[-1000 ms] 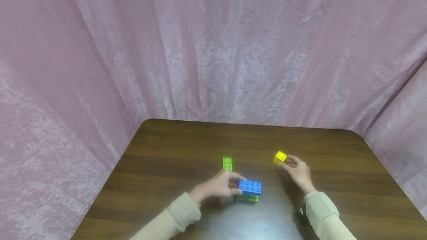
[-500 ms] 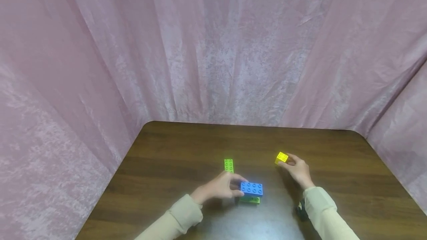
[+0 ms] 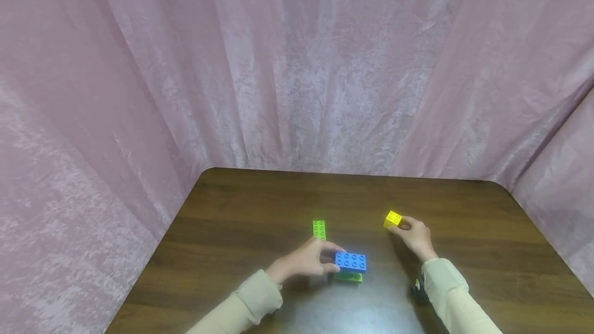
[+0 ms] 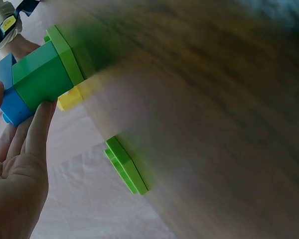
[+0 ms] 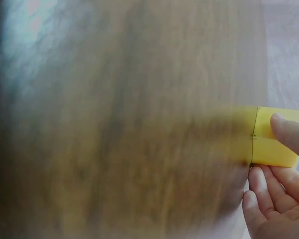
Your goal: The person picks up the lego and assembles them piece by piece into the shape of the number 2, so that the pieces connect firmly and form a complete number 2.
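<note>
My left hand (image 3: 308, 257) grips the blue brick (image 3: 350, 262) at its left end, between thumb and fingers. Beneath the blue brick, the left wrist view shows a taller green brick (image 4: 42, 72) joined to a thin lime green brick (image 4: 65, 54) at the base, which stands on the table. Over to the right, my right hand (image 3: 416, 240) holds a small yellow brick (image 3: 393, 219) upright on the table. In the right wrist view, the thumb (image 5: 289, 132) lies on one side of it and the fingers on the other.
A separate lime green brick (image 3: 318, 228) lies behind my left hand, which hides its near end. The brown wooden table (image 3: 260, 195) has rounded far corners. Pink curtains (image 3: 297, 66) hang behind it and along its sides.
</note>
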### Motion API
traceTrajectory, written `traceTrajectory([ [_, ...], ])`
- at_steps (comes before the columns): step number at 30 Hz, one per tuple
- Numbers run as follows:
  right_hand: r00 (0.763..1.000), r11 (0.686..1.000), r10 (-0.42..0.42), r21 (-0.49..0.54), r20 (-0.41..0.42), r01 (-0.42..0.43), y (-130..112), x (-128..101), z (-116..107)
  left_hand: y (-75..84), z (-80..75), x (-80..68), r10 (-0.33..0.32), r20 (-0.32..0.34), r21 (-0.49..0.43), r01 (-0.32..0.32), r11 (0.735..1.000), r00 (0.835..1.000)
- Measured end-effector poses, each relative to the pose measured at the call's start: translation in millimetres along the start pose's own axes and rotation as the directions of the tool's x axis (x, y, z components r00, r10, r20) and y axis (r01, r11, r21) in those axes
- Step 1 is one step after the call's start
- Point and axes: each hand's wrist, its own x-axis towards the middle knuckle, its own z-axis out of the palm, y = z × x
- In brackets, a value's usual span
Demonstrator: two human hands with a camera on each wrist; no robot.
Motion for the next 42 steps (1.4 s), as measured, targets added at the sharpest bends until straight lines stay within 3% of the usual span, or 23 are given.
traceTrajectory([
  [14, 0.998, 0.998, 0.057, 0.008, -0.034, -0.056, 5, -5, -12, 4.5, 2.3, 3.9, 0.014, 0.015, 0.082, -0.015, 0.997, 1.0],
  [31, 0.997, 0.998, -0.067, -0.012, -0.041, 0.066, -17, -12, -10, 2.6, -1.7, 4.2, 0.011, 0.014, 0.015, -0.011, 1.0, 1.0],
  [42, 0.994, 0.996, -0.093, -0.017, -0.05, 0.093, -38, -23, -14, 0.7, -1.5, 1.4, -0.009, 0.015, -0.049, 0.01, 0.999, 1.0],
])
